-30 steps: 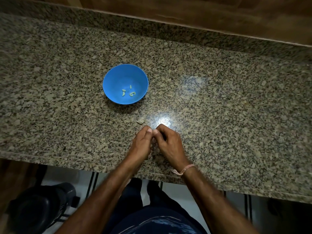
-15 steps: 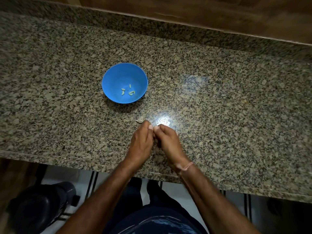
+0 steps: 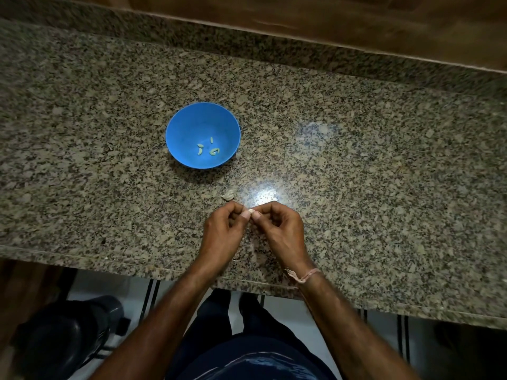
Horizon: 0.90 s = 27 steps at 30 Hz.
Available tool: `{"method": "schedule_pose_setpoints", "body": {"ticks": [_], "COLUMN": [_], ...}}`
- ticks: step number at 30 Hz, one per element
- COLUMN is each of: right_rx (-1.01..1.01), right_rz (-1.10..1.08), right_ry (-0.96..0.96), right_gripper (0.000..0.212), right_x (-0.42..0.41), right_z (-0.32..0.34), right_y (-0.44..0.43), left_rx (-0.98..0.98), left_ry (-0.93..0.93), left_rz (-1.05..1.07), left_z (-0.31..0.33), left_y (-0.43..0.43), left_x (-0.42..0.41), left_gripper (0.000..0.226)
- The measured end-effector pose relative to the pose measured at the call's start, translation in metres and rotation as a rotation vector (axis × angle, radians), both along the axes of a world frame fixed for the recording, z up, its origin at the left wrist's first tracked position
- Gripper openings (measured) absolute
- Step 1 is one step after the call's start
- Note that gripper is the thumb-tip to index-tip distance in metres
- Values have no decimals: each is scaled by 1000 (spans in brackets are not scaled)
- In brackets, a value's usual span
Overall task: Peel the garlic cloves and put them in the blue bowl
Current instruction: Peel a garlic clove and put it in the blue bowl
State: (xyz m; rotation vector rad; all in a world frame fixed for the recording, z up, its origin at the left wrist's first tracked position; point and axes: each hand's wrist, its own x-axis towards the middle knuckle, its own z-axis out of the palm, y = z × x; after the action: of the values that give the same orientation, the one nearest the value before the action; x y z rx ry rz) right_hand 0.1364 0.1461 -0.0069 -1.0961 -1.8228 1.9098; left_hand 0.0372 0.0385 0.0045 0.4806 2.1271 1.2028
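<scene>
Hands meet low over the near part of the desk point(image 3: 384, 187). The left hand point(image 3: 222, 237) and right hand point(image 3: 282, 231) both pinch one small pale clove point(image 3: 251, 211) between thumb and fingertip, with the other fingers curled in. Whether the skin is partly off is too small to tell.

To peel it well, one hand should hold the clove firm but not crush it. The other thumbnail can catch the skin at an end and strip it lengthwise, turning the clove between pulls. Working over the desk, short of the bowl, lets the skin drop there.

Just beyond the fingertips lies a pale scrap point(image 3: 228, 195), probably shed skin, which should stay out. Farther off to the left stands the bowl point(image 3: 192, 124), with a few peeled cloves point(image 3: 208, 149) at its bottom. The bare clove belongs there, set in with a short reach.
</scene>
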Motion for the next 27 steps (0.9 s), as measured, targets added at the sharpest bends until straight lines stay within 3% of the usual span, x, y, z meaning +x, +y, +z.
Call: {"method": "schedule_pose_setpoints", "body": {"ticks": [4,18,20,25,27], "right_rx": [29,117,13,-517,-642], "right_rz": [-38,-56,-71,-178,-235], "right_ry": [3,-34,-36,28,53], "right_gripper": [4,5,7,17,15], "right_x": [-1,-3,-3,-2,-3], "right_z": [2,0,2,5,5], "right_y": [-1,-10,-8,-3,0], "left_rx": [81,150,133,38,-12], "left_ry": [-77,-105,-99,15,38], "left_rz": [120,220,215,141,109], "left_z": [1,5,4,-9,-16], "left_y": [0,5,6,3,-2], "left_x": [1,3,3,5,6], "left_gripper": [4,5,7,5,6]}}
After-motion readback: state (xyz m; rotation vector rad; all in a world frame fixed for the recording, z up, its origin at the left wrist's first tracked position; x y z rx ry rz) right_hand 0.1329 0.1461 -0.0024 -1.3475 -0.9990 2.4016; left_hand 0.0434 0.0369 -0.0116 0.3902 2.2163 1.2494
